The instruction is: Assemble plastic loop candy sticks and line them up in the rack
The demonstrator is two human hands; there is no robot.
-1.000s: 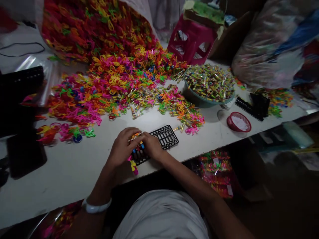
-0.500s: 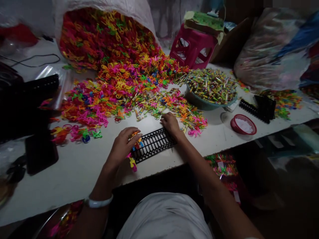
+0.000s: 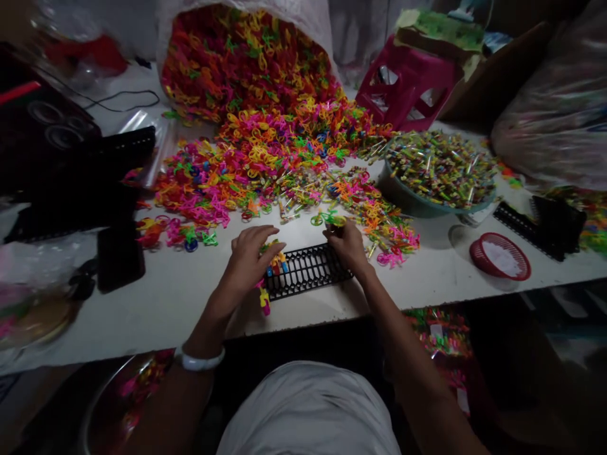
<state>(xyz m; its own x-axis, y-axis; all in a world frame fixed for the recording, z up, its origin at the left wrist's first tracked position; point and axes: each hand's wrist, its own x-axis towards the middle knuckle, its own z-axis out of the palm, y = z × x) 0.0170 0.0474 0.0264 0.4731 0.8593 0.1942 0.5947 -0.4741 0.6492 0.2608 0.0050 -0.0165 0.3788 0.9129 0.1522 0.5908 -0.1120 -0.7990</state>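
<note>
black lattice tray flanked by both hands, crowded bench

black lattice tray (image 3: 308,272) is laid flat on the white table (image 3: 171,316), near its front edge. its left end is covered by the left hand (image 3: 251,259), thumb and fingers arched over a few coloured pieces (image 3: 283,262); whether any are gripped cannot be told. its right end is overlapped by the right hand (image 3: 349,245), fingers drawn narrow; a green plastic piece (image 3: 328,218) appears to be pinched at the tips.

the far side is hemmed in by a heap of loose plastic pieces (image 3: 275,148), spilled from a white sack (image 3: 327,28). right of the heap: teal basin (image 3: 417,205) piled with small filled tubes, pink stool (image 3: 408,82) behind, red basket (image 3: 481,258) with white contents nearer the edge, dark trays (image 3: 559,230) beyond. left: phone-like black slab (image 3: 121,259), clear bags (image 3: 164,145).

large plastic bag (image 3: 550,120) is cut off at right; contents blurred. metal bowl (image 3: 92,404) below the table is partly cut off by the lower border. both ends of the tray are masked by hands. dark clutter at far left is hard to make out.
</note>
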